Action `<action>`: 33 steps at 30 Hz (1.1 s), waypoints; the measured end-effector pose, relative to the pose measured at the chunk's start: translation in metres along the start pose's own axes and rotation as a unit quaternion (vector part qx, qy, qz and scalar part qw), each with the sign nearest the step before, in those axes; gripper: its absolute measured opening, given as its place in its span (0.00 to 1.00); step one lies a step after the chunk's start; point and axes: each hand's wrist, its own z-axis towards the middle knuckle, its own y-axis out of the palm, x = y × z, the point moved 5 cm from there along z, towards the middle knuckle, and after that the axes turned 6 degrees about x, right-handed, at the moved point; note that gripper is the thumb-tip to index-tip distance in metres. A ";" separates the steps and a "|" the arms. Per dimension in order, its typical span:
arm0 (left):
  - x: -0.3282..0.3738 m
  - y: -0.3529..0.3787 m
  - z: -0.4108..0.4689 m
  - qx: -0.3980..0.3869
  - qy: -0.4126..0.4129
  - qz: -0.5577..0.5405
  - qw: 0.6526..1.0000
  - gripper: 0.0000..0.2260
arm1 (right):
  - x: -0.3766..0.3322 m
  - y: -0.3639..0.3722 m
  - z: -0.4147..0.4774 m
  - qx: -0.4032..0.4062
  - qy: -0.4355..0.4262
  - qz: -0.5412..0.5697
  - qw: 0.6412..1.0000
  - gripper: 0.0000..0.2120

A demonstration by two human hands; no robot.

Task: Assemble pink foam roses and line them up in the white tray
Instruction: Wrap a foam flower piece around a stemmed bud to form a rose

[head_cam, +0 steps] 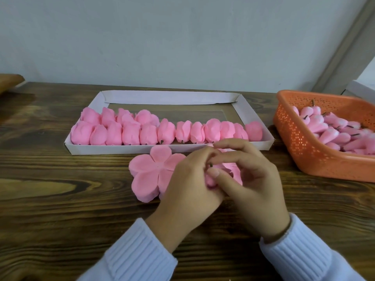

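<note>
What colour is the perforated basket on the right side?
Orange basket, seen best in the head view, the only one.

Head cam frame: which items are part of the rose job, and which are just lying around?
In the job: white tray; finished roses in it; stack of flat petals; orange basket; loose buds in it; held bud, gripped by left hand and right hand.
Lying about: brown object at far left; white box behind the basket. Neither is identifiable.

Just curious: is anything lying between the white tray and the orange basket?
No, in the head view only bare wooden table shows between the white tray and the orange basket.
</note>
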 end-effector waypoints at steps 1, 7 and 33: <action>0.000 0.000 0.000 -0.004 0.004 0.008 1.000 0.12 | 0.002 0.001 0.000 0.002 0.013 -0.003 1.000 0.04; 0.004 0.001 -0.002 -0.011 0.020 -0.005 1.000 0.24 | 0.004 -0.007 0.001 0.038 0.056 0.020 0.998 0.02; -0.007 0.020 -0.009 -0.112 -0.120 -0.241 0.957 0.26 | 0.017 -0.002 -0.002 0.024 0.230 0.266 0.936 0.03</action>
